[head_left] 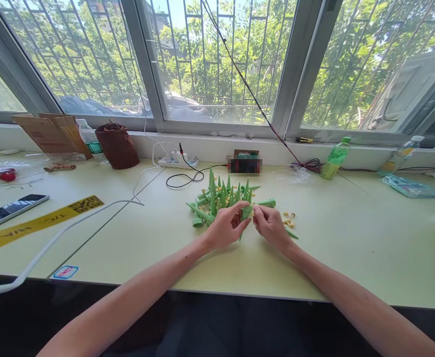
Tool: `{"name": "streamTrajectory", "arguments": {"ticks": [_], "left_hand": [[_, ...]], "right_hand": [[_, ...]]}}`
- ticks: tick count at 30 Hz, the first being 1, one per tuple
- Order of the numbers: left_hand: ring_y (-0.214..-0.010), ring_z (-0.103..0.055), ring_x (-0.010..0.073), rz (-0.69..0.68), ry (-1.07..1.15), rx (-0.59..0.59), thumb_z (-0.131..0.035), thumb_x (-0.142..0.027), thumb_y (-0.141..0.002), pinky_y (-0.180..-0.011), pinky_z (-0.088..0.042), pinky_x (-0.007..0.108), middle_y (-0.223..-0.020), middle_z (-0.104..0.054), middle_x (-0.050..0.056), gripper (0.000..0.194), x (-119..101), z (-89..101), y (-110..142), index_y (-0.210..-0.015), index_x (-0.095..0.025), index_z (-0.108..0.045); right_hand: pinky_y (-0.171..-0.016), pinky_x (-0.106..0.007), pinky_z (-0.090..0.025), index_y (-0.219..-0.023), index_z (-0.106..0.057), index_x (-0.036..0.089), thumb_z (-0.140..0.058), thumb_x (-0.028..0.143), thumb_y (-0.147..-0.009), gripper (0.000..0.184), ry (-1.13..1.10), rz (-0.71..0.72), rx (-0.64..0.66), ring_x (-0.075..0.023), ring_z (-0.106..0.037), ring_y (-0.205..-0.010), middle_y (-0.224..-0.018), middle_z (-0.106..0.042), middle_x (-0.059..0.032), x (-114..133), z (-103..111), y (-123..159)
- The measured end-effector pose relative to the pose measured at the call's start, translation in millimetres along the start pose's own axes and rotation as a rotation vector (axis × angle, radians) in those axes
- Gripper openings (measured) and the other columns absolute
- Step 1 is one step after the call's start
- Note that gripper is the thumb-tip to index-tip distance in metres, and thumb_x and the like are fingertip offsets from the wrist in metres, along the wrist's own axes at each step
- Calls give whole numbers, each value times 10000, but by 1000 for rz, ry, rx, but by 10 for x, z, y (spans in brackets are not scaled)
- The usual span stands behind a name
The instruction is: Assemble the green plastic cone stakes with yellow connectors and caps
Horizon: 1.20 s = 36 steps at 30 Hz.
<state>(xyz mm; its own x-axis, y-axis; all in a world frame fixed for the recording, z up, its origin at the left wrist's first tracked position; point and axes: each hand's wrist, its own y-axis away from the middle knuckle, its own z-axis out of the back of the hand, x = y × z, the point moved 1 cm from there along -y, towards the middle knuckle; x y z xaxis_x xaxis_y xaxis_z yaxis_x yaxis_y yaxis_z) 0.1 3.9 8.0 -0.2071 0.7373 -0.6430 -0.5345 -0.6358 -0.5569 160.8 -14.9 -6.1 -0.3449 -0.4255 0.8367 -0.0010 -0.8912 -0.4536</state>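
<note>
My left hand is closed around a green plastic spike, its wide end up and its thin tip pointing down toward me. Close against that wide end, my right hand pinches with thumb and forefinger; what lies between those fingertips is too small to make out. Just beyond both hands spreads a pile of similar green spikes, some standing point up and others lying down, with small yellow pieces among them. A few loose yellow pieces lie to the right of my right hand, near another spike's tip.
At the back stand a power strip with a black cable, a brown cylindrical bag and a green bottle. A white cable with a yellow tag crosses the left side, near a phone. Windows rise behind the table.
</note>
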Motion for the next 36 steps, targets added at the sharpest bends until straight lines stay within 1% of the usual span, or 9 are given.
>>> {"name": "streamTrajectory", "arguments": {"ticks": [4, 8, 10, 15, 19, 22, 27, 32, 36], "left_hand": [[-453, -395, 49, 42, -2, -54, -575, -255, -856, -456, -348, 156, -603, -469, -63, 294, -7, 30, -31, -1138, -177, -540], [-455, -352, 48, 115, 58, -106, -598, -264, -838, -441, -318, 152, -590, -428, -73, 336, 6, 62, -54, -1156, -172, -538], [-459, -351, 50, 157, 114, -115, -597, -281, -844, -438, -310, 153, -591, -406, -73, 345, 21, 75, -57, -1165, -171, -540], [-449, -322, 43, 206, 180, -105, -589, -305, -860, -424, -263, 151, -600, -352, -78, 365, 48, 88, -52, -1197, -172, -543], [-473, -292, 42, 159, 140, -89, -601, -288, -851, -437, -261, 146, -608, -342, -82, 370, 46, 86, -48, -1193, -158, -538], [-480, -305, 40, 111, 105, -79, -597, -272, -850, -448, -285, 144, -627, -347, -80, 364, 48, 86, -42, -1190, -158, -534], [-437, -304, 19, 58, 53, -44, -574, -262, -866, -429, -270, 140, -674, -366, -70, 340, 72, 86, -24, -1189, -171, -524], [-417, -371, 15, 34, -27, -39, -561, -262, -880, -432, -294, 141, -693, -433, -54, 317, 82, 82, -11, -1183, -170, -530], [-406, -374, 24, 6, -82, -39, -553, -247, -882, -438, -300, 143, -618, -430, -71, 293, 74, 79, -9, -1164, -167, -546]], "right_hand": [[-449, -247, -305, -653, -467, 201, -401, 470, -972, 423, 102, 43, -37, -110, -377, -449, -500, -426, 39, 47, -6, 12], [-501, -240, -354, -948, -569, 189, -459, 418, -966, 255, 170, 82, -42, -118, -459, -507, -625, -543, 24, 97, 17, 28], [-518, -243, -375, -1064, -570, 187, -479, 396, -961, 250, 200, 132, -22, -120, -480, -517, -687, -583, 9, 98, 25, 29], [-642, -274, -445, -1047, -598, 178, -470, 334, -972, 215, 282, 275, -19, -168, -598, -670, -835, -670, -62, 33, 22, 22], [-673, -283, -444, -1001, -586, 176, -444, 309, -982, 195, 297, 306, -20, -188, -607, -728, -819, -661, -68, -11, 11, 32], [-627, -271, -409, -887, -557, 186, -411, 305, -992, 215, 284, 275, 21, -160, -542, -640, -731, -604, -33, 11, 5, 45], [-528, -263, -325, -687, -416, 206, -399, 343, -991, 334, 192, 162, 74, -119, -394, -518, -592, -456, 21, 70, -10, 61], [-402, -232, -289, -708, -420, 208, -417, 463, -972, 367, -206, -93, 217, -85, -381, -392, -516, -361, 73, 30, -41, 59], [-336, -206, -237, -705, -435, 200, -466, 526, -935, 400, -423, -217, 315, -70, -379, -322, -489, -267, 107, 15, -43, 36]]}}
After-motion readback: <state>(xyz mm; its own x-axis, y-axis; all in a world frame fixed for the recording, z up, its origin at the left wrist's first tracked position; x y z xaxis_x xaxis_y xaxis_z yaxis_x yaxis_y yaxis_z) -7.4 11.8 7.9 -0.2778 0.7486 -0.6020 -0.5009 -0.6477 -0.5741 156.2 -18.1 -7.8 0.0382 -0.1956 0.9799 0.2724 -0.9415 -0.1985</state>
